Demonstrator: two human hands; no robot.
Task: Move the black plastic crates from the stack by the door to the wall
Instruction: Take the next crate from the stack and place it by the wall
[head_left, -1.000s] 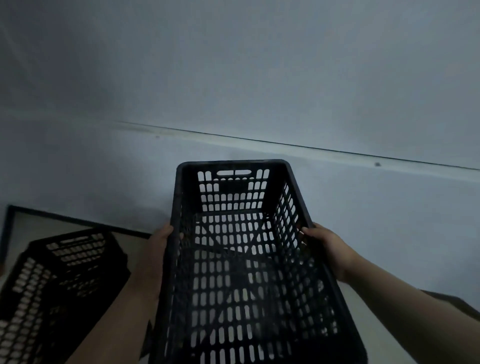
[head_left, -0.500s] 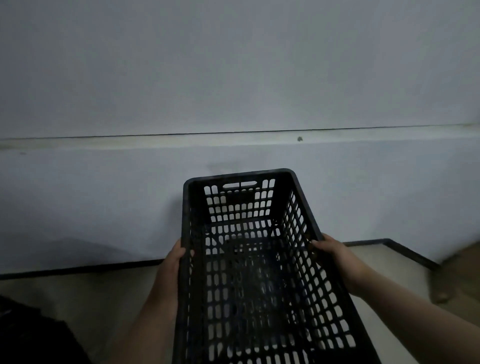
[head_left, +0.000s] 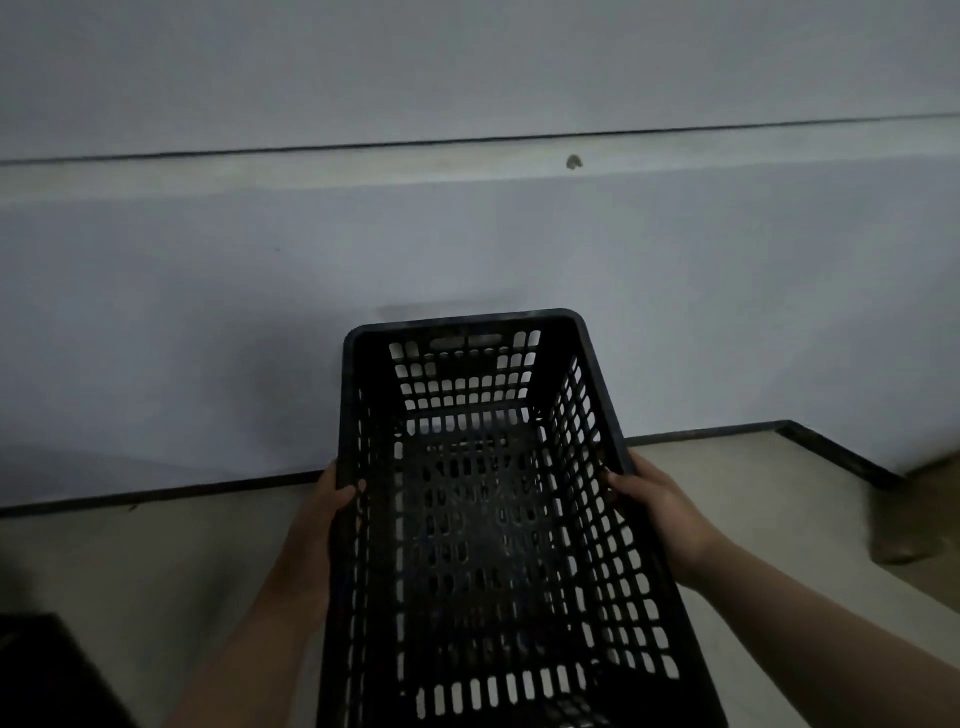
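I hold an empty black plastic crate (head_left: 483, 519) with slotted walls and floor in front of me, its long axis pointing at the white wall (head_left: 467, 249). My left hand (head_left: 324, 512) grips its left rim, thumb hooked over the edge. On the opposite rim, my right hand (head_left: 657, 506) grips the same way. The crate's far end is close to the wall and hangs above the beige floor (head_left: 156, 561). Its near end runs out of view at the bottom.
A dark baseboard (head_left: 208, 486) runs along the foot of the wall and turns toward me at the right. A brownish object (head_left: 904, 525) sits blurred at the right edge. Part of another dark crate (head_left: 36, 670) shows in the bottom left corner.
My view has swung right along the wall and tipped down. The crates on the left have slid almost out of sight. The held crate has come lower and nearer the wall's foot.
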